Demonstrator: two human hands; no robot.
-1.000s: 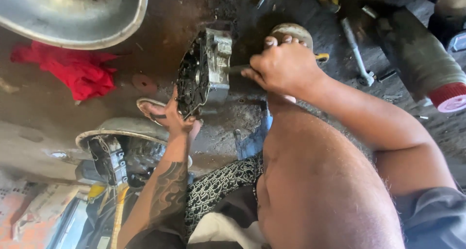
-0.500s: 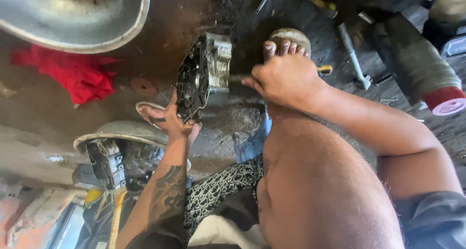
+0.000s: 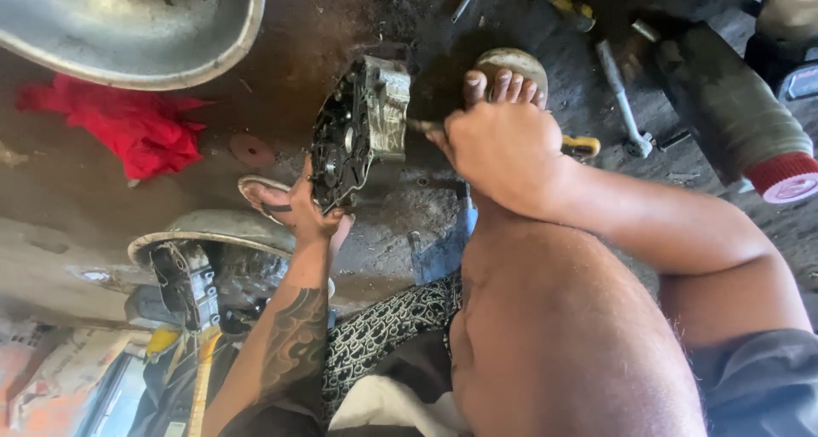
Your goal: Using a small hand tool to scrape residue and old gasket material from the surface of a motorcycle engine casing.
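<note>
From the head view I look straight down at a grimy, oil-stained workshop floor (image 3: 102, 224). My left hand (image 3: 311, 211) sits at the lower edge of a dark metal engine casing (image 3: 356, 130) that stands on edge near the middle of the floor; the fingers curl up against its greasy inner face and grip the bottom rim, bracing it upright. My right hand (image 3: 498, 147) is closed in a fist around the handle of a tool (image 3: 422, 127). Only a short metal stub shows between the fist and the casing, with its tip touching the casing's right side; I cannot tell what kind of tool it is.

Just behind the right hand, a bare foot (image 3: 503, 86) rests on a sandal (image 3: 511, 62), toes pointing toward the casing. A yellow-handled tool (image 3: 581, 146) pokes out just beside the right wrist. My right knee and thigh fill the lower right of the view.

Around the work, a large dented metal basin (image 3: 128, 28) lies at the top left, with a red rag (image 3: 128, 130) crumpled below it. A long ratchet wrench (image 3: 622, 105) lies well to the right, near a dark cylinder with a red and white end (image 3: 750, 130). A second engine part (image 3: 192, 275) sits in a shallow metal pan (image 3: 213, 228) at the lower left, just beside my tattooed left forearm.
</note>
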